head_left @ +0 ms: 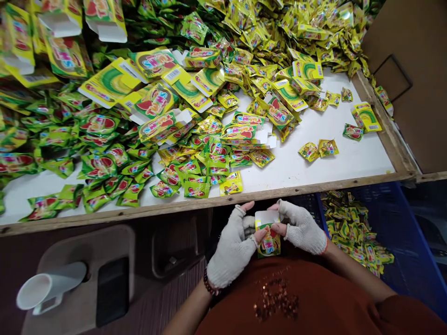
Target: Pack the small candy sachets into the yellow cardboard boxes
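Both hands wear white knitted gloves with bare fingertips. Between them, just below the table's front edge, is a small green and yellow candy box (268, 239) with its white end flap raised. My left hand (234, 247) holds the box from the left, thumb on its printed face. From the other side my right hand (302, 228) grips it, thumb near the flap. Green wrapped candies (98, 167) and yellow wrapped candies (309, 151) lie on the white tabletop (303, 172), with several printed boxes (156, 101) on and among them.
A wooden rim (296, 190) edges the table. Below right, a blue crate (408, 232) holds many packed boxes. At lower left, a white mug (52, 286) and a dark phone (112, 291) rest on a stool. A brown carton (415, 93) stands at the right.
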The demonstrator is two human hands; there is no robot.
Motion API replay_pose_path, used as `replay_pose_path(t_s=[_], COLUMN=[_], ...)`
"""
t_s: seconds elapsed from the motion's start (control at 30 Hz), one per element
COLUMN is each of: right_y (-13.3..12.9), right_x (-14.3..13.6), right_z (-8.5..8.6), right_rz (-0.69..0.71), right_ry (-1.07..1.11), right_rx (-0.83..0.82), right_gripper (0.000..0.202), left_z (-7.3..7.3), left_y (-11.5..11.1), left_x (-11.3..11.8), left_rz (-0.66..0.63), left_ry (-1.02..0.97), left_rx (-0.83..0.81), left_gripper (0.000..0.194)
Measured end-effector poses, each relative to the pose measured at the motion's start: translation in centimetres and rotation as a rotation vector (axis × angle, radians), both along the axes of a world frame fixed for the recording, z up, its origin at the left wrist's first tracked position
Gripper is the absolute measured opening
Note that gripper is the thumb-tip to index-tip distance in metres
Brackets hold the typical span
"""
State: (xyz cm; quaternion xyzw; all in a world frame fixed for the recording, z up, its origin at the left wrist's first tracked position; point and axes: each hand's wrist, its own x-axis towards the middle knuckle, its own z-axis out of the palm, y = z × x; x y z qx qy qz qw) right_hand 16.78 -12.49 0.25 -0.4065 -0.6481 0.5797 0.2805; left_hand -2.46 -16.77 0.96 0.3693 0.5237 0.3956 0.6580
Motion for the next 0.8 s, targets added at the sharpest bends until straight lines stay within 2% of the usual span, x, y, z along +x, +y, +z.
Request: replay_pose_path(t_s=[0.13, 0.3, 0.5, 0.6, 0.8], right_y=[0.3, 0.8, 0.4, 0.1, 0.4], right_x=[0.5, 0.5, 0.1, 0.0, -0.1], right_z=[0.6, 1.0, 1.0, 0.9, 1.6], right_rz=[0.056, 0.130, 0.034, 0.011, 0.064], right_ry=[-0.024, 0.008, -0.111, -0.122, -0.113], right_rx=[0.213, 0.368, 0.309, 0.296, 0.183], right_gripper=[0.024, 0.022, 0.018, 0.017, 0.021], left_z=[-0.3, -0.4, 0.4, 0.6, 1.4], left_y=[-0.2, 0.1, 0.5, 0.6, 1.1], left_x=[-0.4, -0.2, -0.8, -1.0, -0.8], left_rz=[-0.092, -0.069, -0.112, -0.124, -0.175], left_ry=[0.136, 0.254, 0.395, 0.414, 0.525], left_rx=[0.074, 0.208, 0.335, 0.347, 0.314], left_gripper=[0.040, 0.027, 0.013, 0.019, 0.030])
